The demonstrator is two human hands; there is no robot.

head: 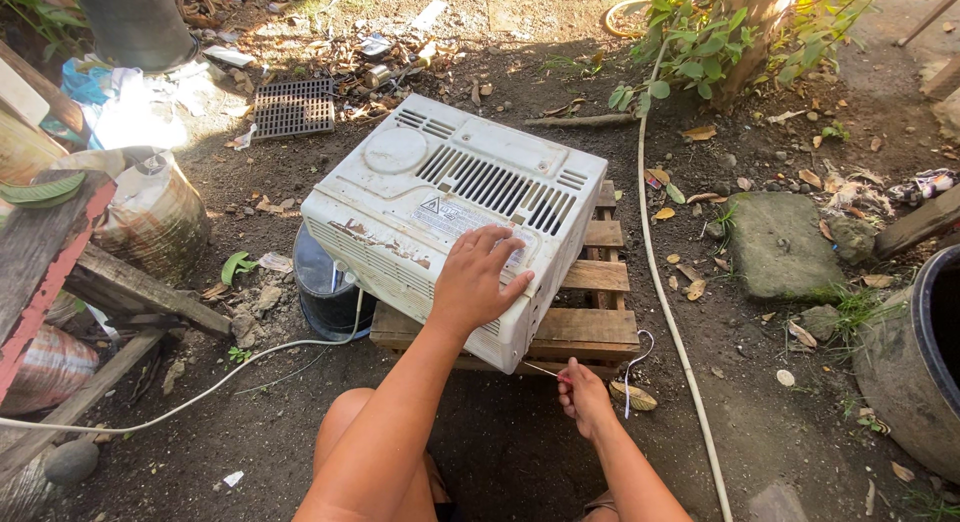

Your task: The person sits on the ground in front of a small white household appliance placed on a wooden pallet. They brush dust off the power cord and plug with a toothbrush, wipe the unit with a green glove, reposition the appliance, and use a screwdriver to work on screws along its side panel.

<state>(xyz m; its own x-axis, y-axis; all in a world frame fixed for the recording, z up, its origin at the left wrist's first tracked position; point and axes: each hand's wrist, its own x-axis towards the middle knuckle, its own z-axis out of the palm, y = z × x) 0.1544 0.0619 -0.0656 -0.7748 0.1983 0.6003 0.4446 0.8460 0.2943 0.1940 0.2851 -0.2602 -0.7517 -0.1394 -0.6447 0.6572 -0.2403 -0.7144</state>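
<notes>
A dirty white appliance casing with vent slots and rust stains lies tilted on a small wooden pallet. My left hand rests flat on its top near the front edge, fingers spread. Below the casing's near corner, my right hand pinches a thin white wire that loops beside the pallet. My bare knee is in the lower middle.
A black bucket stands against the casing's left side. A white power cord trails left over the dirt, and a pale hose runs down the right. A flat stone, a large dark tub, a metal grate and wooden boards surround the spot.
</notes>
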